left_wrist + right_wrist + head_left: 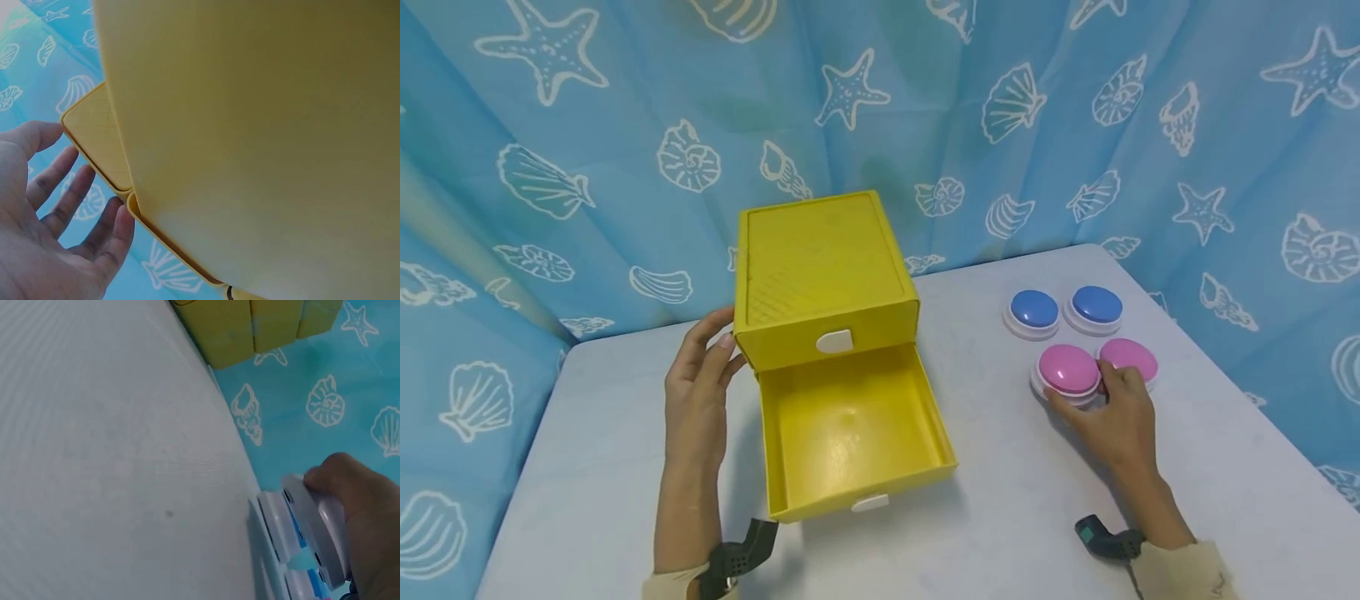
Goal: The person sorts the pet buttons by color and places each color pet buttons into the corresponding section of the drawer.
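A yellow two-drawer box stands on the table, its lower drawer pulled out and bare inside. Against the box's left side rests my left hand, with loosely bent fingers spread; the left wrist view has the thumb at the box's edge. At the right, my right hand pinches a round pink push button with a white base between thumb and fingers. The right wrist view shows this button tilted, partly behind the hand. Beside it lies a second pink button, partly covered by the fingers.
Two blue push buttons with white bases sit just behind the pink ones. White knobs mark the drawer fronts. A blue curtain with shell prints hangs around the back and sides of the white table.
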`<control>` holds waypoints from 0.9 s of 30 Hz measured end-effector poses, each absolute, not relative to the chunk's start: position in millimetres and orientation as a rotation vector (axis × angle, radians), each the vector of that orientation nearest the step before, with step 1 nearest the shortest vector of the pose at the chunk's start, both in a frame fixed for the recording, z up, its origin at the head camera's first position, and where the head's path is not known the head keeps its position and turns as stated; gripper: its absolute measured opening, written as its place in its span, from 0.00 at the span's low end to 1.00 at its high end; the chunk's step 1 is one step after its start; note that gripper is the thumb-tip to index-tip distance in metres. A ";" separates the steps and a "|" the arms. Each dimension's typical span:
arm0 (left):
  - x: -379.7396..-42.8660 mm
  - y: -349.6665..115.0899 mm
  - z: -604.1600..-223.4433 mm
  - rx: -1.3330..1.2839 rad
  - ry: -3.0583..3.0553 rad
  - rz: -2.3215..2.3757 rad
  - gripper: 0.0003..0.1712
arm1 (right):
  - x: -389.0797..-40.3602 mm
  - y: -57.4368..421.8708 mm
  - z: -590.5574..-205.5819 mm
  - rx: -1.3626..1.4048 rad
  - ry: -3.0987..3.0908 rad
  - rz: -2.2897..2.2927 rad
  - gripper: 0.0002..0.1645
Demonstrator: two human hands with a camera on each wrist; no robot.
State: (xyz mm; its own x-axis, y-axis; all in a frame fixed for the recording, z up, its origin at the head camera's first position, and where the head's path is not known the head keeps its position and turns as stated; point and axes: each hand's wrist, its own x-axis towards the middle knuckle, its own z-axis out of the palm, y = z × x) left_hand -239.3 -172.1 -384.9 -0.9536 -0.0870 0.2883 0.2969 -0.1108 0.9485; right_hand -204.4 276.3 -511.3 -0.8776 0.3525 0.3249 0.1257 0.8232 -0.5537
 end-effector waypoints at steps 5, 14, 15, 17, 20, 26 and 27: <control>-242.9 -171.5 -385.2 -0.225 -1.913 -2.150 0.23 | -197.5 269.2 -506.8 -0.354 -2.542 0.807 0.51; -244.0 -175.9 -388.1 -0.215 -1.914 -2.155 0.22 | -191.0 247.5 -494.3 -0.291 -2.436 0.876 0.42; -244.5 -176.1 -387.9 -0.218 -1.915 -2.154 0.22 | -190.7 244.8 -492.2 -0.274 -2.422 0.883 0.42; -245.7 -176.3 -387.7 -0.224 -1.917 -2.154 0.23 | -190.5 239.6 -486.0 -0.239 -2.408 0.896 0.41; -246.4 -176.6 -388.0 -0.215 -1.932 -2.141 0.23 | -192.6 231.5 -473.1 -0.203 -2.395 0.931 0.40; -241.8 -176.7 -389.1 -0.190 -1.932 -2.151 0.23 | -203.9 212.6 -442.5 -0.176 -2.377 0.999 0.39; -240.6 -176.6 -389.3 -0.187 -1.929 -2.159 0.23 | -206.4 209.4 -437.8 -0.160 -2.369 1.008 0.39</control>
State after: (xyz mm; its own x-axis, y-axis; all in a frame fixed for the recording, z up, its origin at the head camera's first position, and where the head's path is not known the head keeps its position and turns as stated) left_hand -240.6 -176.6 -389.3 -0.9631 -0.0924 0.2529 0.2616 -0.0996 0.9600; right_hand -206.4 209.4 -437.8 -0.8389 0.3133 0.4450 -0.1033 0.7111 -0.6954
